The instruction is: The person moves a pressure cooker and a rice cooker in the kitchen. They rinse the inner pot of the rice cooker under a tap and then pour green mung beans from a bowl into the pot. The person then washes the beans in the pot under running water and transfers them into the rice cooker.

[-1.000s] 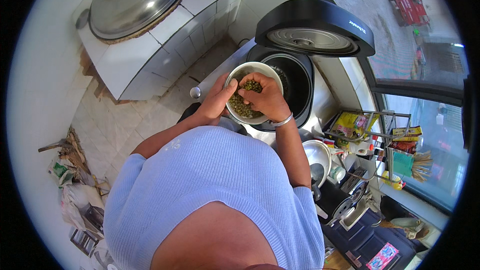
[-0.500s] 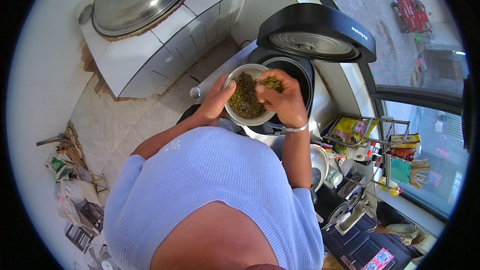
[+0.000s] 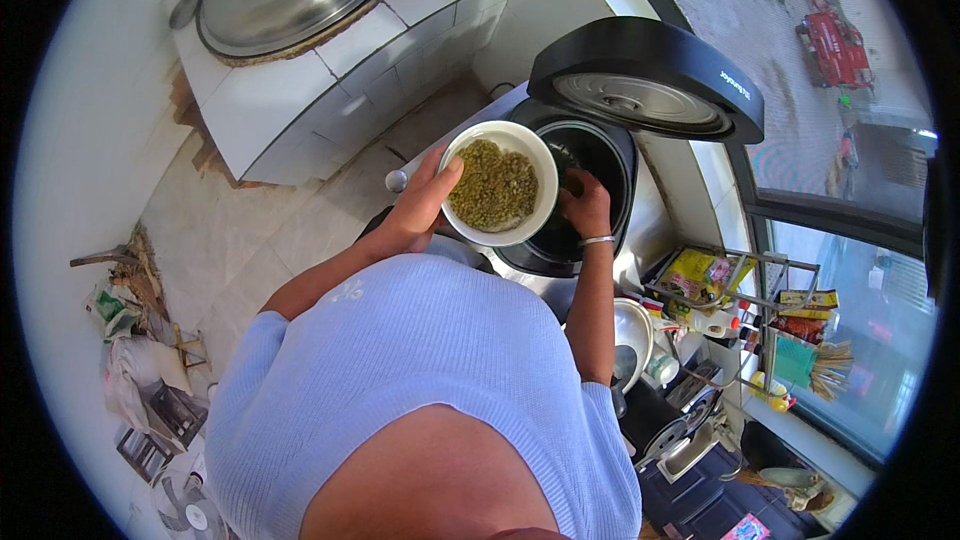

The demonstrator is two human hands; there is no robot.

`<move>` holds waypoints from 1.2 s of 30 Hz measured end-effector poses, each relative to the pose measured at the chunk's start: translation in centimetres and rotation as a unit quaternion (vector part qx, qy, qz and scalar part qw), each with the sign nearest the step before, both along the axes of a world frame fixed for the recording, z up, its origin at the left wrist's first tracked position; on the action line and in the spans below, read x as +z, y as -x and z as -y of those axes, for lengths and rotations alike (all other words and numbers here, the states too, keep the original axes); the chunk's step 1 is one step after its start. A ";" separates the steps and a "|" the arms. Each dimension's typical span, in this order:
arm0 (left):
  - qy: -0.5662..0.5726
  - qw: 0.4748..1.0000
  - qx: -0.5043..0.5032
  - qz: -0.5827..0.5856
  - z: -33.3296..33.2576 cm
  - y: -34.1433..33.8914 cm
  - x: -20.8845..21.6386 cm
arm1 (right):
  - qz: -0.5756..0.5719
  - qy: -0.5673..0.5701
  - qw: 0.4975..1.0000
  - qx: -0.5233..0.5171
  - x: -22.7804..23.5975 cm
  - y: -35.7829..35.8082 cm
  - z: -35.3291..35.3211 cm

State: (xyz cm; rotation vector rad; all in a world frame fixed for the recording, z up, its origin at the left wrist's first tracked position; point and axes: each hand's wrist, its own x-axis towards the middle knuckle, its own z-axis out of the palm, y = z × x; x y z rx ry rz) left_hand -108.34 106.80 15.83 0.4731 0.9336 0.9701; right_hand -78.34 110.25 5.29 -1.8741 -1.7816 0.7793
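My left hand [image 3: 422, 206] grips the left rim of a white bowl [image 3: 549, 183], its thumb over the edge. Small green beans [image 3: 492, 190], like mung beans, fill much of the bowl. Behind and to the right stands a black electric cooker [image 3: 626, 145] with its lid [image 3: 645, 75] raised. My right hand [image 3: 587, 208], with a light bangle at the wrist, reaches into the dark pot [image 3: 568, 145]. Its fingers point down inside, and shadow hides whether they hold anything. The bowl overlaps the pot's left side.
A big metal lid [image 3: 300, 0] covers a tiled stove at the far left. Beside the window on the right, a wire rack [image 3: 700, 280] holds packets and bottles. A metal basin [image 3: 632, 335] and a dark cabinet [image 3: 700, 490] lie nearer on the right.
My right hand, which held a clump of green beans over the bowl, has moved right and down into the pot. The bowl has stayed in my left hand, now tilted a little differently.
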 end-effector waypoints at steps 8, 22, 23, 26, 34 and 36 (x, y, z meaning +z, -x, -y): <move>-0.007 1.000 0.017 0.005 0.2 0.0 0.0 | 0.164 -0.175 0.969 0.053 10.0 3.9 1.1; -0.019 0.999 0.020 0.020 0.0 -0.7 0.0 | 0.162 -0.152 0.925 0.310 14.8 14.3 0.7; -0.027 0.999 0.022 0.021 -0.1 -0.8 -0.1 | 0.154 -0.151 0.924 0.317 14.3 14.3 0.6; -0.046 0.998 0.031 0.024 0.0 -0.7 -0.3 | 0.068 -0.087 0.940 0.322 14.1 14.8 0.3; -0.076 0.996 0.044 0.013 0.4 -0.4 -0.9 | -0.067 -0.033 0.940 0.333 12.1 16.0 -0.4; -0.073 0.996 0.050 -0.003 0.5 -0.3 -1.4 | -0.141 -0.037 0.930 0.338 11.7 16.0 -0.9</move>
